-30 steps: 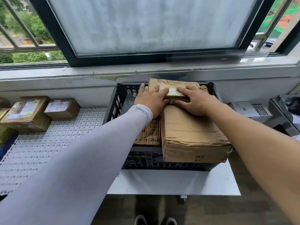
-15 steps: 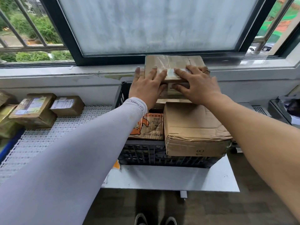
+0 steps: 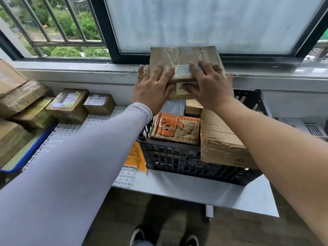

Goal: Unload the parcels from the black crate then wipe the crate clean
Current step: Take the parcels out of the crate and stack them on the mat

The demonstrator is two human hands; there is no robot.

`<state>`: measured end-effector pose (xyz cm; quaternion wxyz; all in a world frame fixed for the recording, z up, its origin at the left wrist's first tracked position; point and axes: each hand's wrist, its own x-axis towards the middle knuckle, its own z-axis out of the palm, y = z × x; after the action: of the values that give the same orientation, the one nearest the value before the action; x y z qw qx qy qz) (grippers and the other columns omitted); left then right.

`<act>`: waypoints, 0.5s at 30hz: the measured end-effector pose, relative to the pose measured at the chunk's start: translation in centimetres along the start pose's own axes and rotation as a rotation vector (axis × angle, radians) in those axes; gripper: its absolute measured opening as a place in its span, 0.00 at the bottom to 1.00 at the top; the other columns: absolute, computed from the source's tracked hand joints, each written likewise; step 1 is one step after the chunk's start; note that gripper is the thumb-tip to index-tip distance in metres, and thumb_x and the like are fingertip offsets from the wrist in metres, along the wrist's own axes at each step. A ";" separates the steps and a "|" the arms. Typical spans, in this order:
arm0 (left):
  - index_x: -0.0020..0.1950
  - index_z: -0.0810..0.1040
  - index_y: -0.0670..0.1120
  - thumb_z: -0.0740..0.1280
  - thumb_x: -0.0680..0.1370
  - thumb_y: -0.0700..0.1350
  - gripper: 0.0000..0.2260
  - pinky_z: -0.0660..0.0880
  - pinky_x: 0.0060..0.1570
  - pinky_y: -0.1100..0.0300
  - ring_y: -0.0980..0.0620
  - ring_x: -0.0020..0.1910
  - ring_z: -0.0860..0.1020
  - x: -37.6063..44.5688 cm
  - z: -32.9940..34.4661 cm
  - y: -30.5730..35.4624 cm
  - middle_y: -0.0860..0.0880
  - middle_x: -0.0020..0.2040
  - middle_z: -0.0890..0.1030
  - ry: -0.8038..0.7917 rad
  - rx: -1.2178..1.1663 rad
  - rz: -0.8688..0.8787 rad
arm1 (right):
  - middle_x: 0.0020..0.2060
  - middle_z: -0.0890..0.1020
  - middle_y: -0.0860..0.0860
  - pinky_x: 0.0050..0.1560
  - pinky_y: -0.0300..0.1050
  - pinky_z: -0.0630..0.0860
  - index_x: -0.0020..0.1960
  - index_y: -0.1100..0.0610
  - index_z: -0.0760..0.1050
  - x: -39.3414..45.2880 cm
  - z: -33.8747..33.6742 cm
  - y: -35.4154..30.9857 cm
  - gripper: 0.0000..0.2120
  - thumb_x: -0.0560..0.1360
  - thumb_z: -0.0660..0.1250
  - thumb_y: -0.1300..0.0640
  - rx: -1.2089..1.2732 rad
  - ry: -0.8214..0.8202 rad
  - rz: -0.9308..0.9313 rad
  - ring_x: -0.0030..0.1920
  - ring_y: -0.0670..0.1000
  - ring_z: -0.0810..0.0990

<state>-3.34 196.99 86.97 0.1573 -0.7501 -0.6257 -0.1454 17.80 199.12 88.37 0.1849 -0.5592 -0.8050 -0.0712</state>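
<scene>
Cardboard parcel (image 3: 184, 57) between hands, above crate (image 3: 177, 157)

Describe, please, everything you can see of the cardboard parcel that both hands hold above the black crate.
The parcel is a flat brown cardboard box wrapped in shiny clear tape, with a small white label on its upper face. It is raised above the far end of the black crate, tilted up toward the window. The left hand grips its left side and the right hand its right side, fingers spread on top. A second label shows on its near edge. Its underside is hidden.
</scene>
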 end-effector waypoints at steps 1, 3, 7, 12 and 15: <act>0.82 0.61 0.56 0.52 0.85 0.62 0.26 0.46 0.81 0.39 0.29 0.78 0.63 0.0 0.0 -0.8 0.42 0.81 0.64 0.007 -0.004 -0.003 | 0.80 0.62 0.54 0.65 0.73 0.65 0.82 0.49 0.58 0.3 0.0 -0.8 0.38 0.79 0.58 0.30 -0.003 0.002 0.001 0.77 0.63 0.63; 0.83 0.61 0.56 0.52 0.86 0.62 0.26 0.46 0.81 0.40 0.29 0.78 0.63 -0.1 -0.1 -2.6 0.42 0.81 0.64 0.008 -0.011 -0.003 | 0.80 0.63 0.54 0.64 0.75 0.65 0.81 0.49 0.59 1.0 0.4 -2.5 0.37 0.79 0.57 0.29 -0.019 0.004 0.005 0.77 0.63 0.63; 0.83 0.61 0.55 0.54 0.86 0.60 0.25 0.46 0.81 0.40 0.29 0.77 0.63 -1.2 -0.1 -7.3 0.41 0.81 0.63 0.023 -0.019 0.001 | 0.79 0.63 0.54 0.63 0.76 0.65 0.81 0.48 0.59 2.5 1.5 -7.0 0.37 0.79 0.57 0.29 -0.045 0.001 -0.006 0.76 0.63 0.64; 0.82 0.62 0.55 0.56 0.86 0.60 0.25 0.46 0.80 0.40 0.28 0.77 0.63 -2.9 0.1 -14.8 0.41 0.81 0.64 -0.004 -0.052 0.033 | 0.76 0.66 0.54 0.62 0.72 0.67 0.80 0.49 0.62 3.8 3.7 -14.2 0.35 0.79 0.59 0.31 -0.072 0.040 0.000 0.74 0.61 0.65; 0.82 0.63 0.55 0.57 0.86 0.59 0.25 0.46 0.80 0.41 0.28 0.76 0.64 -4.0 0.4 -19.4 0.41 0.81 0.65 -0.004 -0.044 0.050 | 0.75 0.68 0.55 0.62 0.72 0.68 0.79 0.49 0.64 4.6 5.4 -18.6 0.35 0.79 0.60 0.31 -0.090 0.052 0.024 0.73 0.62 0.66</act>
<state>-23.17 196.87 86.00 0.1431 -0.7691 -0.6036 -0.1539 -2.04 198.06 86.80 0.1813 -0.5743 -0.7892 -0.1198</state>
